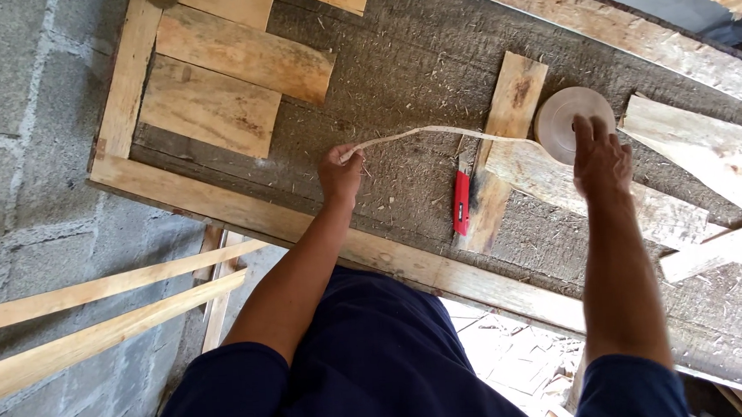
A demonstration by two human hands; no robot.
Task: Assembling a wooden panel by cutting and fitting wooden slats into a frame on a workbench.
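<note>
1. Tape roll [569, 123], pale and round, is seen at the upper right of the frame, lying flat on the rough surface [398, 74] and touching a short wooden board [502, 144].
2. A tape strip [434, 132] is drawn from the roll across the middle of the frame to the left hand [340, 175].
3. The left grip is closed, fingers pinched on the free end of the strip; the strip runs slightly slack and partly twisted.
4. The right hand [600, 158] is laid over the roll's lower edge with fingers spread, pressing rather than clasping; nothing is enclosed by it.
5. A red utility knife [462, 201] lies just beside the board, below the strip, between the two hands.
6. For a clean pull, it is judged that the roll should be held steady under the right hand while the strip is kept taut and untwisted.
7. Loose wood slats [239, 60] rest at the upper left, well apart from the hands.
</note>
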